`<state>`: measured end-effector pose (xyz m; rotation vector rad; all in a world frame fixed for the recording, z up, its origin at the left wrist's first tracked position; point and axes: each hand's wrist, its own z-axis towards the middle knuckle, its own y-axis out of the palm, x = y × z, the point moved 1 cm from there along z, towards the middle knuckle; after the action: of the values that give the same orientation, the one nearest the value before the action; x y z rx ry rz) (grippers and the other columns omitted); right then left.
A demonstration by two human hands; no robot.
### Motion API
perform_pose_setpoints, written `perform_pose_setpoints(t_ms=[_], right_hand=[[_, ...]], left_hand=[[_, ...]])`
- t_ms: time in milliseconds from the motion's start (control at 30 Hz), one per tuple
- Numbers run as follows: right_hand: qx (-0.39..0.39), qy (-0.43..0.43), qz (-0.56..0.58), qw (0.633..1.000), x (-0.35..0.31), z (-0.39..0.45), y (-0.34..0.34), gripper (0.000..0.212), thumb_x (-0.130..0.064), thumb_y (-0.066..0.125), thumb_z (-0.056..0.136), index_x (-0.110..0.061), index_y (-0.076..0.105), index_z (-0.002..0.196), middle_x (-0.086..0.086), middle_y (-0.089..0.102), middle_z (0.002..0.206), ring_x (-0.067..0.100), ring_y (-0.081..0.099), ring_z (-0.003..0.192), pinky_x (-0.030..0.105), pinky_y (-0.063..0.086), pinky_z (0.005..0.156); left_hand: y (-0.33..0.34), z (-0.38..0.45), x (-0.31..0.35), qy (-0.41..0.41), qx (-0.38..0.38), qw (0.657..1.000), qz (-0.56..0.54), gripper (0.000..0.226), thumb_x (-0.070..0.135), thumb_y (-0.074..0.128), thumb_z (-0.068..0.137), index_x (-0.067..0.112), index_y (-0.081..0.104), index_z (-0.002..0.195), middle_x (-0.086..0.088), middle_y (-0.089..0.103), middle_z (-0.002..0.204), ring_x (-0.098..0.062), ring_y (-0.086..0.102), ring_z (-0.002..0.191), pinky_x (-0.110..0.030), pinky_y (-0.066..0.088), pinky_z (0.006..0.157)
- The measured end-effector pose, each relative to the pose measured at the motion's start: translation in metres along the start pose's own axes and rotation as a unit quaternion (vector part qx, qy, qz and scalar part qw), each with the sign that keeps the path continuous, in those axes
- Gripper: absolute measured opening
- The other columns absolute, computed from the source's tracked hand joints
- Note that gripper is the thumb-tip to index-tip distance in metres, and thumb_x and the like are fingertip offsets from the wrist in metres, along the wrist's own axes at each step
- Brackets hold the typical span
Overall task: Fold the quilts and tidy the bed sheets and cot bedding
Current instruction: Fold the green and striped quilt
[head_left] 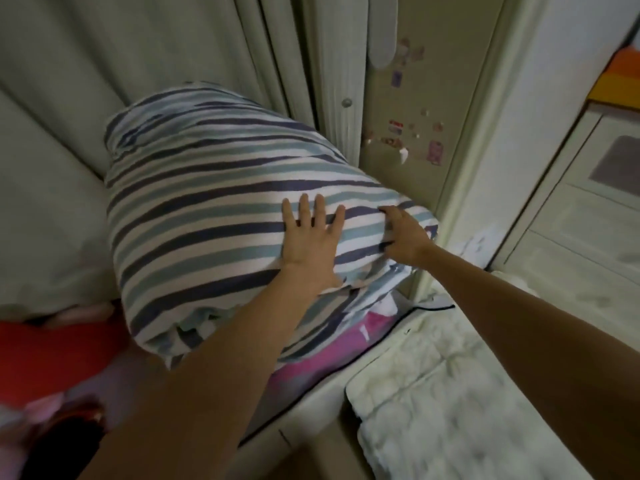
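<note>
A thick folded quilt (207, 188) with white, teal and navy stripes lies in a bulky bundle in the middle of the view. It sits on top of pink bedding (311, 358). My left hand (310, 233) lies flat on the quilt's near end, fingers straight and spread, pressing down. My right hand (403, 235) rests on the quilt's right near corner with its fingers bent onto the fabric; whether they pinch it is unclear.
Pale green curtains (138, 57) hang behind the quilt. A cabinet side with stickers (415, 133) stands to the right. A white quilted mat (450, 393) lies at the lower right. Red fabric (52, 355) lies at the lower left.
</note>
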<state>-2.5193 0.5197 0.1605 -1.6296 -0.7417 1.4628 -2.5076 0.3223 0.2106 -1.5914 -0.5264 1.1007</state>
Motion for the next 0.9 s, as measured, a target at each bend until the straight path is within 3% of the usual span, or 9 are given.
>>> perform_pose_setpoints(t_ms=[100, 167, 333, 400, 500, 600, 733, 833, 900], right_hand=[[0.013, 0.018, -0.089, 0.996, 0.028, 0.007, 0.015, 0.110, -0.029, 0.079, 0.069, -0.024, 0.007, 0.152, 0.011, 0.011, 0.157, 0.031, 0.011, 0.145, 0.049, 0.015, 0.116], [0.037, 0.046, -0.094, 0.994, 0.040, 0.019, 0.021, 0.116, -0.033, 0.082, 0.066, -0.026, 0.006, 0.152, 0.011, 0.006, 0.159, 0.031, 0.005, 0.146, 0.049, 0.012, 0.116], [0.051, -0.017, -0.144, 0.988, 0.038, 0.039, 0.022, 0.072, -0.017, 0.066, 0.082, -0.019, 0.031, 0.145, 0.019, 0.052, 0.131, 0.037, 0.051, 0.119, 0.044, 0.043, 0.098], [0.146, -0.053, -0.095, 0.983, 0.031, 0.045, -0.002, 0.047, -0.013, 0.051, 0.089, -0.015, 0.045, 0.135, 0.022, 0.063, 0.112, 0.040, 0.060, 0.102, 0.043, 0.049, 0.084], [0.262, -0.134, -0.072, 0.953, 0.021, 0.041, -0.045, 0.042, -0.013, 0.048, 0.085, -0.013, 0.049, 0.126, 0.022, 0.067, 0.086, 0.040, 0.064, 0.075, 0.039, 0.049, 0.064], [0.165, -0.192, -0.115, 0.961, 0.024, 0.005, -0.025, 0.048, -0.021, 0.048, 0.090, -0.020, 0.041, 0.138, 0.020, 0.067, 0.098, 0.036, 0.066, 0.079, 0.039, 0.052, 0.069], [-0.054, -0.126, -0.254, 0.957, 0.032, -0.013, 0.007, 0.047, -0.028, 0.045, 0.097, -0.025, 0.036, 0.143, 0.012, 0.052, 0.133, 0.030, 0.055, 0.117, 0.039, 0.046, 0.095], [-0.105, -0.095, -0.241, 0.960, 0.016, 0.022, -0.019, 0.044, -0.025, 0.055, 0.091, -0.017, 0.050, 0.134, 0.011, 0.053, 0.132, 0.030, 0.052, 0.120, 0.038, 0.043, 0.097], [-0.086, -0.089, -0.199, 0.972, 0.000, 0.047, -0.040, 0.032, -0.022, 0.054, 0.090, -0.010, 0.060, 0.119, 0.012, 0.060, 0.121, 0.030, 0.056, 0.110, 0.036, 0.046, 0.092]], left_hand=[[0.010, 0.009, 0.011, -0.035, 0.027, 0.999, 0.022, 0.080, 0.045, 0.054, 0.090, 0.010, 0.014, 0.151, -0.022, 0.025, 0.152, -0.043, 0.026, 0.137, -0.056, 0.024, 0.110], [0.013, 0.018, 0.015, -0.029, 0.071, 0.997, 0.010, 0.038, 0.021, 0.048, 0.092, 0.007, 0.049, 0.128, -0.015, 0.055, 0.123, -0.031, 0.052, 0.112, -0.039, 0.042, 0.088], [0.022, 0.029, 0.014, -0.063, 0.147, 0.984, -0.081, 0.016, 0.024, 0.050, 0.098, 0.017, 0.064, 0.097, -0.002, 0.066, 0.082, -0.016, 0.062, 0.075, -0.026, 0.040, 0.065], [0.029, 0.033, 0.012, -0.063, 0.169, 0.981, -0.071, 0.020, 0.033, 0.050, 0.098, 0.020, 0.062, 0.106, -0.002, 0.067, 0.093, -0.017, 0.061, 0.092, -0.033, 0.042, 0.087], [0.039, 0.037, 0.009, -0.061, 0.121, 0.989, -0.052, 0.057, 0.046, 0.040, 0.096, 0.026, 0.029, 0.148, -0.006, 0.026, 0.156, -0.031, 0.009, 0.147, -0.060, -0.007, 0.112], [0.049, 0.029, 0.005, -0.056, -0.038, 0.996, -0.065, 0.091, 0.072, 0.037, 0.084, 0.035, -0.012, 0.152, -0.006, -0.025, 0.157, -0.041, -0.023, 0.142, -0.066, -0.015, 0.109], [0.017, 0.037, 0.000, -0.013, -0.239, 0.964, -0.115, 0.114, 0.097, 0.033, 0.059, 0.036, 0.008, 0.152, -0.005, -0.005, 0.161, -0.040, -0.001, 0.145, -0.060, 0.002, 0.113], [-0.022, 0.056, -0.016, -0.009, -0.126, 0.962, -0.243, 0.083, 0.083, 0.035, 0.078, 0.018, 0.059, 0.124, -0.003, 0.056, 0.132, -0.026, 0.052, 0.115, -0.037, 0.038, 0.096], [-0.039, 0.069, -0.036, -0.013, 0.005, 0.969, -0.246, 0.053, 0.058, 0.041, 0.094, 0.015, 0.062, 0.118, -0.003, 0.060, 0.124, -0.023, 0.055, 0.109, -0.034, 0.042, 0.092]])
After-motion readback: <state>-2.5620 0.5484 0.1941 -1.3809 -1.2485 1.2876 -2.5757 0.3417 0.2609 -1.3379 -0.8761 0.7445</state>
